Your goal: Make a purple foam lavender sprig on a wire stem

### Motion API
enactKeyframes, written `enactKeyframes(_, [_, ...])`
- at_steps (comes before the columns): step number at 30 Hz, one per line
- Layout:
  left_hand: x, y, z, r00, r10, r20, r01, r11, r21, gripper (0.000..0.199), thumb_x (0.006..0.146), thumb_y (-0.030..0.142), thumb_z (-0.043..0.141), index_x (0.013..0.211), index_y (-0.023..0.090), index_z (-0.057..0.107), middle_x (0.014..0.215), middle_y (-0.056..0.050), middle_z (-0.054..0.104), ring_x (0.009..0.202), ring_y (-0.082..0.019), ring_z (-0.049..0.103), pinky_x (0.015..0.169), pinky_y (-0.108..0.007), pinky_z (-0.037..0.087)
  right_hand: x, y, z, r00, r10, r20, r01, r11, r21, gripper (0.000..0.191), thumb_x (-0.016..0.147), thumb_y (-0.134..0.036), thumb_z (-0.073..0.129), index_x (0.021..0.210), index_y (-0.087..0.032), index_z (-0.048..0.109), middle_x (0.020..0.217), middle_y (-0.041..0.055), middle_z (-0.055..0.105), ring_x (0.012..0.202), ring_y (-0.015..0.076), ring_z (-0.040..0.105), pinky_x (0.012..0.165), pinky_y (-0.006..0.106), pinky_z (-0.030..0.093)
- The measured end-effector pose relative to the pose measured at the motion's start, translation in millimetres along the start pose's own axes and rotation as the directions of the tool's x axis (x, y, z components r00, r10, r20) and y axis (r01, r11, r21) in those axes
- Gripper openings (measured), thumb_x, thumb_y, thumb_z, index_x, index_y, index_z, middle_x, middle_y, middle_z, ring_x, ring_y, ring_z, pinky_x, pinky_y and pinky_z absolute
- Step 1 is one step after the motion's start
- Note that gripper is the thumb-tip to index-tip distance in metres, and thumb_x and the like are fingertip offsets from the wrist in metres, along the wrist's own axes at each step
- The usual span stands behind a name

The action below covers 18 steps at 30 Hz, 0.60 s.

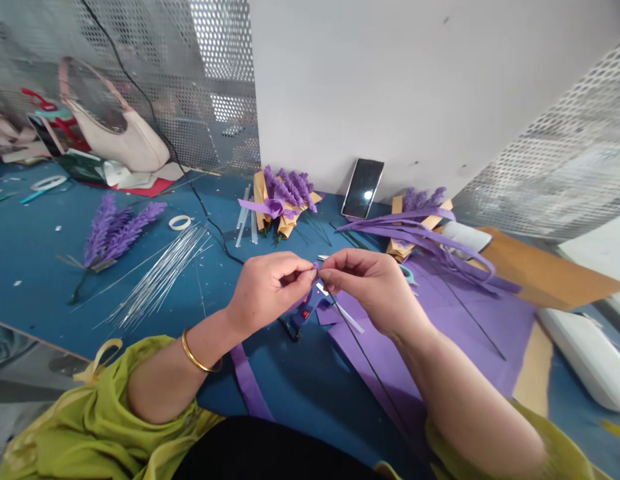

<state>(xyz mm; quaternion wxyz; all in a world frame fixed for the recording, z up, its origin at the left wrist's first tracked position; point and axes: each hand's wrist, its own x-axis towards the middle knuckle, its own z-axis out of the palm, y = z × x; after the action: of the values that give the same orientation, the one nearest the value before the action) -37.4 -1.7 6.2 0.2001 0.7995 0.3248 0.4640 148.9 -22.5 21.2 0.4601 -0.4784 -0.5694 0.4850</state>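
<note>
My left hand is closed in a pinch on the end of a purple felt strip. The strip seems to run behind my wrist and comes out below it. Fingertip to fingertip with it, my right hand pinches a thin dark wire stem, which slants down to the right. A small purple tip shows where the two hands meet; its shape is mostly hidden by the fingers. Just below them lies a blue glue gun with a red switch, partly covered by my left hand.
Purple felt sheets and cut strips spread at right. Loose wires, a tape roll and a lavender bunch lie left. Wrapped lavender, glue sticks and a phone stand behind; a black cord crosses the table.
</note>
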Motion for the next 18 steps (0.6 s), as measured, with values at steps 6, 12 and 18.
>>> enactKeyframes(6, [25, 21, -4.5, 0.992, -0.120, 0.038, 0.121, 0.993, -0.017, 0.014, 0.086, 0.021, 0.064, 0.076, 0.018, 0.073, 0.071, -0.001, 0.074, 0.058, -0.012, 0.064, 0.056, -0.022, 0.048, 0, -9, -5, 0.989, -0.108, -0.098, 0.116, 0.990, 0.078, 0.014, 0.076, -0.028, 0.080, 0.074, -0.017, 0.071, 0.064, -0.0017, 0.064, 0.061, 0.0110, 0.055, 0.058, 0.026, 0.043])
enactKeyframes(12, [53, 45, 1.4, 0.920, -0.317, 0.229, 0.384, 0.845, -0.373, 0.014, 0.088, 0.023, 0.060, 0.079, 0.016, 0.070, 0.073, -0.003, 0.073, 0.060, -0.014, 0.070, 0.055, -0.022, 0.054, -1, -23, -19, 0.957, -0.173, -0.232, 0.194, 0.979, 0.069, 0.012, 0.075, -0.028, 0.082, 0.080, -0.019, 0.074, 0.063, -0.0027, 0.064, 0.060, 0.0106, 0.054, 0.058, 0.025, 0.044])
enactKeyframes(18, [57, 40, 13.6, 0.876, -0.406, 0.260, 0.482, 0.751, -0.451, 0.013, 0.083, 0.020, 0.066, 0.072, 0.016, 0.073, 0.064, -0.002, 0.070, 0.057, -0.012, 0.066, 0.055, -0.022, 0.053, 0, -19, -31, 0.974, -0.129, -0.186, 0.139, 0.989, 0.047, 0.019, 0.073, -0.029, 0.082, 0.090, -0.022, 0.080, 0.075, 0.0010, 0.072, 0.066, 0.0132, 0.060, 0.062, 0.028, 0.049])
